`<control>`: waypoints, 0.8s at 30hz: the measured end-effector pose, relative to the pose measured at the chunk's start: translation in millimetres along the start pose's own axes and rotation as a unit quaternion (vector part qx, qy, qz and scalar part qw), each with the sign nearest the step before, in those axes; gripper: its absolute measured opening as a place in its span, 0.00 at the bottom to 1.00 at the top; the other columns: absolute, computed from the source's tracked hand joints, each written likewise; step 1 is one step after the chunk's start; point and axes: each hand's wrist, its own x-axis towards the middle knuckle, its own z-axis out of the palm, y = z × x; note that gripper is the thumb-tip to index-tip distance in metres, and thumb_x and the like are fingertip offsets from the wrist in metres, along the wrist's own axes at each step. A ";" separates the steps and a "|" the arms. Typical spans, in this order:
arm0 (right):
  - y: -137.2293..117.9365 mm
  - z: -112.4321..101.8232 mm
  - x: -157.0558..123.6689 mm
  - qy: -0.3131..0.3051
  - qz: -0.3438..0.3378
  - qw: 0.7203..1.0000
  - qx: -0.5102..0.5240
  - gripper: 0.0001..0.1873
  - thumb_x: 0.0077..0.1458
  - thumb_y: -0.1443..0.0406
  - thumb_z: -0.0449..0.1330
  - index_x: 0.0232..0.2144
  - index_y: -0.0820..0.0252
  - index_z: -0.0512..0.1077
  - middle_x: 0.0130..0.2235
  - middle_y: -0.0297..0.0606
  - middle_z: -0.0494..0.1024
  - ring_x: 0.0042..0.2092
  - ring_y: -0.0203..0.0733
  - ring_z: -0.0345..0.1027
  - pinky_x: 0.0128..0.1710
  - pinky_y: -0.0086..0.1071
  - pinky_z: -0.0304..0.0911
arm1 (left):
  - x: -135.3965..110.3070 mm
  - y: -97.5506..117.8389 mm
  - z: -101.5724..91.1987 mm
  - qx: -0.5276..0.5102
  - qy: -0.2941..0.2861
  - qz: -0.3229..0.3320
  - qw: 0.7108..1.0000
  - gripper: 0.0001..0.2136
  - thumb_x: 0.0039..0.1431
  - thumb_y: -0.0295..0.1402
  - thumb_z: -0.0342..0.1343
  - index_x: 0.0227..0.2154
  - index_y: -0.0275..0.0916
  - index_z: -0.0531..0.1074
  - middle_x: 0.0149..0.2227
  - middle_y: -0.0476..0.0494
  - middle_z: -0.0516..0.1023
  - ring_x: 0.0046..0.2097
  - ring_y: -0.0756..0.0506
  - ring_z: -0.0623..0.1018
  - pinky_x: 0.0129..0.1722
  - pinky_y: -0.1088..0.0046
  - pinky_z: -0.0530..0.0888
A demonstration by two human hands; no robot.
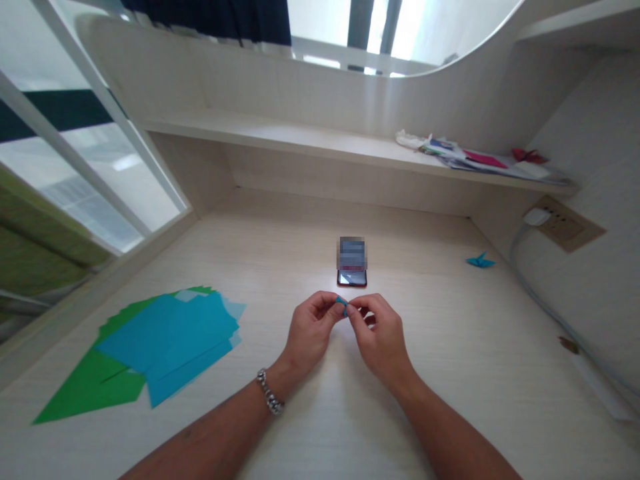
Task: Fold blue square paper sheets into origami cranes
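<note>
Between my two hands is a small folded piece of blue paper [342, 302], mostly covered by fingers and thumbs. My left hand [313, 323] pinches its left side, with a metal bracelet on that wrist. From the other side, my right hand [377, 327] pinches the same paper, fingers curled. Both hands are just above the pale wooden desk [280, 250]. Right beyond them a phone [352, 261] lies with its screen lit and partly blurred. The paper's folded shape is too small to make out.
Blue sheets [185, 333] overlap green sheets [120, 390] on the left. A blue folded paper figure [481, 261] sits at the right, near a white cable [537, 300] plugged into a wall socket [570, 223]. Papers [480, 159] lie on the shelf [300, 139] above the desk.
</note>
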 end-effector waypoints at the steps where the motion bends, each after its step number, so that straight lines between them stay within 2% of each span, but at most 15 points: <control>1: 0.5 0.1 -0.1 0.000 -0.003 1.000 -0.007 0.05 0.54 0.67 0.56 0.31 0.59 0.72 0.32 0.36 0.73 0.31 0.37 0.66 0.27 0.29 0.63 | 0.1 -0.5 -0.2 0.003 -0.001 0.001 1.000 0.07 0.49 0.32 0.63 0.30 0.35 0.73 0.30 0.47 0.76 0.34 0.48 0.75 0.39 0.70 0.73; 9: 4.1 1.9 -0.9 -0.014 0.012 1.000 0.014 0.05 0.53 0.66 0.57 0.30 0.59 0.73 0.30 0.35 0.74 0.29 0.37 0.65 0.29 0.30 0.61 | 0.9 -0.7 -1.7 0.029 0.005 0.013 0.999 0.07 0.49 0.33 0.62 0.30 0.35 0.74 0.31 0.45 0.77 0.35 0.47 0.75 0.38 0.72 0.71; 16: 10.6 2.1 4.7 -0.034 0.100 0.987 0.120 0.08 0.49 0.63 0.61 0.30 0.62 0.76 0.30 0.38 0.78 0.31 0.40 0.70 0.31 0.32 0.65 | 1.4 3.0 -0.7 0.048 0.010 0.016 0.999 0.06 0.49 0.32 0.62 0.29 0.35 0.75 0.31 0.45 0.78 0.34 0.47 0.75 0.37 0.73 0.71; 20: 15.9 3.6 6.7 -0.037 0.135 0.977 0.163 0.10 0.47 0.60 0.63 0.28 0.63 0.76 0.27 0.38 0.77 0.27 0.38 0.68 0.25 0.30 0.63 | 1.4 3.3 -0.3 0.055 0.011 0.011 0.998 0.06 0.48 0.33 0.63 0.28 0.35 0.76 0.30 0.45 0.78 0.33 0.47 0.75 0.36 0.73 0.71; 24: 17.0 3.2 7.4 -0.045 0.120 0.977 0.167 0.10 0.47 0.60 0.62 0.27 0.62 0.74 0.26 0.36 0.75 0.26 0.36 0.65 0.23 0.28 0.61 | 1.2 4.2 0.8 0.059 0.007 0.010 0.998 0.06 0.49 0.32 0.62 0.28 0.35 0.76 0.29 0.45 0.78 0.33 0.48 0.75 0.36 0.74 0.71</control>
